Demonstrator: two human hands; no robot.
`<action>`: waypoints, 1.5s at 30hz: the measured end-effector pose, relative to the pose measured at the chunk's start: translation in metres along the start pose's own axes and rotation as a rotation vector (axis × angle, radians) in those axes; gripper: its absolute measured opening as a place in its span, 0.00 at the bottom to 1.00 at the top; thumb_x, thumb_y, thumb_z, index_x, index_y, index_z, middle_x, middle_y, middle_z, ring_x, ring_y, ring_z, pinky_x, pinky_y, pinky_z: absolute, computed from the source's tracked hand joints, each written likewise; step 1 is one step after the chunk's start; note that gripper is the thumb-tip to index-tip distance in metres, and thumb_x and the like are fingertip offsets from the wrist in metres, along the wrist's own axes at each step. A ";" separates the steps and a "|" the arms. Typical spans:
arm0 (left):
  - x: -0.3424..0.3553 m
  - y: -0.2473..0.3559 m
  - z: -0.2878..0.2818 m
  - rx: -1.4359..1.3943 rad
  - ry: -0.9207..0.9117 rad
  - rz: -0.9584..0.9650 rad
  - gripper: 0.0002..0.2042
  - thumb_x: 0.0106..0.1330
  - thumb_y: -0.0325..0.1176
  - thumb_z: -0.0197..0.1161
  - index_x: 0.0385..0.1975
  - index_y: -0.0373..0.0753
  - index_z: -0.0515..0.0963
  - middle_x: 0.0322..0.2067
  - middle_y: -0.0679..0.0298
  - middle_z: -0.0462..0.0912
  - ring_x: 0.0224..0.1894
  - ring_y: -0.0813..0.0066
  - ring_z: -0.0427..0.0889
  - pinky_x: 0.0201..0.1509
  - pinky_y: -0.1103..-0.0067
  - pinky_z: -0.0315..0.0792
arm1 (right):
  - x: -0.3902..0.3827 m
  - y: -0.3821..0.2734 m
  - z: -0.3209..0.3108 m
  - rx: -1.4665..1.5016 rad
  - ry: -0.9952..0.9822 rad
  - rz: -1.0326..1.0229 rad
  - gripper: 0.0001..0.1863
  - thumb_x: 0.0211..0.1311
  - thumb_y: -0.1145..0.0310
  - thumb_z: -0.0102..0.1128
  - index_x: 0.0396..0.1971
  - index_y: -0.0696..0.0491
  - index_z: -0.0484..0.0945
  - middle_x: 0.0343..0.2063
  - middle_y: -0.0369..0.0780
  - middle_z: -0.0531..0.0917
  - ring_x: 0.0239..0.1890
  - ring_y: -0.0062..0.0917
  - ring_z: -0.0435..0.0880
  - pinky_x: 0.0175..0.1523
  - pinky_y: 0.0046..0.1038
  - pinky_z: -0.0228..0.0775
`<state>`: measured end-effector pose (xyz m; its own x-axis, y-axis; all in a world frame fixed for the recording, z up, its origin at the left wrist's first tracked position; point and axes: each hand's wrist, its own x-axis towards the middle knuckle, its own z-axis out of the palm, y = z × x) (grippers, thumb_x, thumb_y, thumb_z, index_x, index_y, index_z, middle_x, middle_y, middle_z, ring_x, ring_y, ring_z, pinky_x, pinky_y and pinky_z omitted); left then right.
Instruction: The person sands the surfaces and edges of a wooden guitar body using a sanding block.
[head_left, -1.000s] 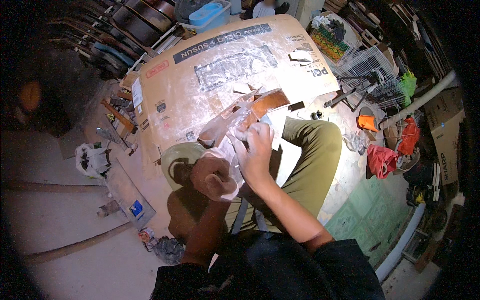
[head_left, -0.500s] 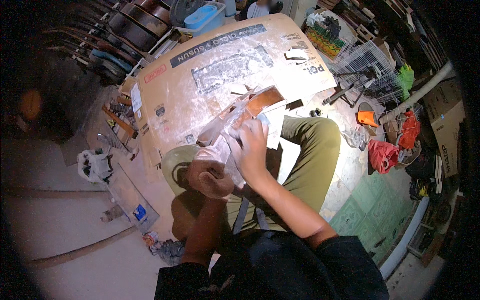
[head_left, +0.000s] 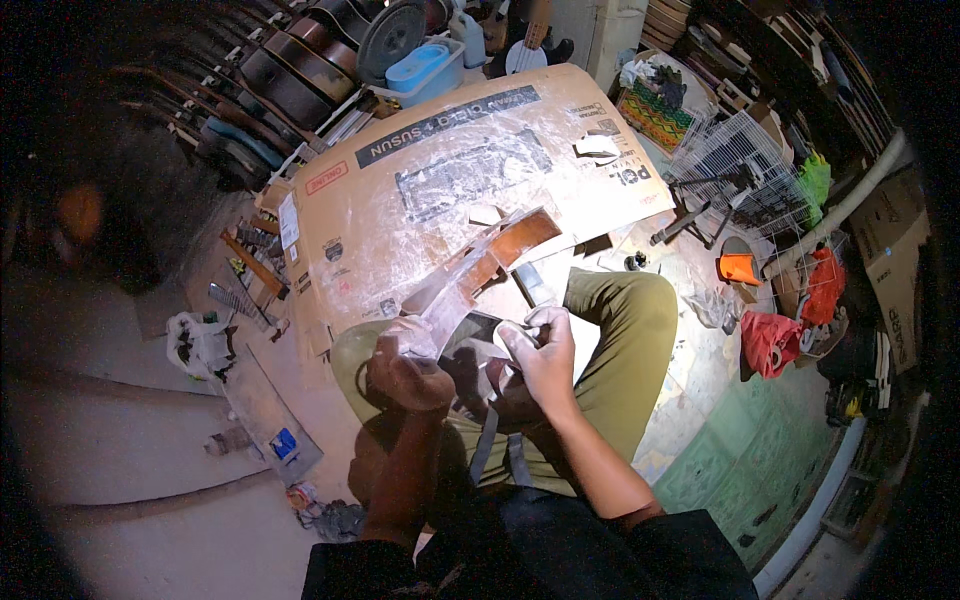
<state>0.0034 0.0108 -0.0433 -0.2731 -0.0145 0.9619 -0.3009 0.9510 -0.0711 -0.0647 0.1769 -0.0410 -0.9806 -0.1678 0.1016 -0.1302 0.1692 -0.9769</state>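
My left hand (head_left: pixel 408 372) is closed round the near end of a curved wooden piece (head_left: pixel 527 236), which looks like part of a stringed instrument's body. Brown and glossy at its far end, the piece is coated in pale dust nearer my hand. It slants away to the right, above my lap and the edge of a dusty cardboard sheet (head_left: pixel 350 225). To the right of it and apart from it, my right hand (head_left: pixel 550 362) pinches a small pale pad (head_left: pixel 513 341), perhaps folded sandpaper. My fingers cover part of the pad.
Small white scraps (head_left: pixel 597 148) lie on the cardboard. Guitars (head_left: pixel 285 75) line the back left, beside a blue tub (head_left: pixel 420 70). Rightward stand a black tripod (head_left: pixel 708 195), a wire cage (head_left: pixel 740 130) and a red bag (head_left: pixel 770 345). A white plastic bag (head_left: pixel 200 345) lies at left.
My right hand has come off the wooden piece, moving down and right, and the pale pad now shows in its fingers. My left hand still holds the piece. The whole view has shifted slightly.
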 end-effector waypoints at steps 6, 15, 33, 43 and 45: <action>0.024 0.009 0.003 -0.639 -0.003 -0.453 0.15 0.74 0.36 0.45 0.39 0.30 0.73 0.24 0.53 0.77 0.18 0.65 0.73 0.19 0.73 0.62 | -0.008 0.008 -0.006 0.319 -0.298 0.436 0.10 0.63 0.76 0.65 0.42 0.57 0.74 0.33 0.32 0.74 0.42 0.17 0.73 0.49 0.23 0.68; 0.032 0.024 -0.011 -0.849 -0.187 -0.898 0.32 0.71 0.61 0.46 0.11 0.40 0.63 0.10 0.65 0.64 0.13 0.72 0.64 0.18 0.75 0.59 | -0.006 -0.034 0.011 -0.092 -0.330 -0.399 0.19 0.48 0.79 0.66 0.44 0.57 0.80 0.44 0.45 0.81 0.45 0.39 0.80 0.52 0.35 0.72; 0.006 0.015 -0.019 -1.353 -0.210 -1.079 0.25 0.73 0.55 0.51 0.26 0.35 0.69 0.23 0.62 0.68 0.23 0.73 0.65 0.28 0.76 0.60 | -0.028 -0.052 0.022 0.022 -0.400 -0.283 0.20 0.49 0.78 0.63 0.46 0.55 0.81 0.45 0.47 0.82 0.47 0.44 0.80 0.52 0.38 0.73; 0.001 0.030 -0.039 -1.228 -0.306 -1.427 0.29 0.70 0.61 0.50 0.35 0.34 0.70 0.31 0.63 0.70 0.32 0.75 0.66 0.39 0.79 0.60 | -0.007 -0.026 0.018 -0.132 -0.360 -0.336 0.21 0.46 0.82 0.63 0.44 0.56 0.82 0.44 0.45 0.83 0.47 0.39 0.83 0.55 0.33 0.73; 0.008 0.031 -0.032 -1.130 -0.311 -1.315 0.31 0.71 0.62 0.49 0.23 0.35 0.69 0.21 0.67 0.66 0.22 0.78 0.62 0.28 0.79 0.57 | -0.020 -0.039 0.016 -0.095 -0.362 -0.313 0.19 0.47 0.81 0.62 0.43 0.57 0.82 0.44 0.46 0.83 0.47 0.38 0.83 0.55 0.33 0.73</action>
<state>0.0215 0.0502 -0.0296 -0.5810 -0.8026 0.1351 0.2412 -0.0112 0.9704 -0.0377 0.1576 -0.0076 -0.7806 -0.5488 0.2992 -0.4396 0.1417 -0.8870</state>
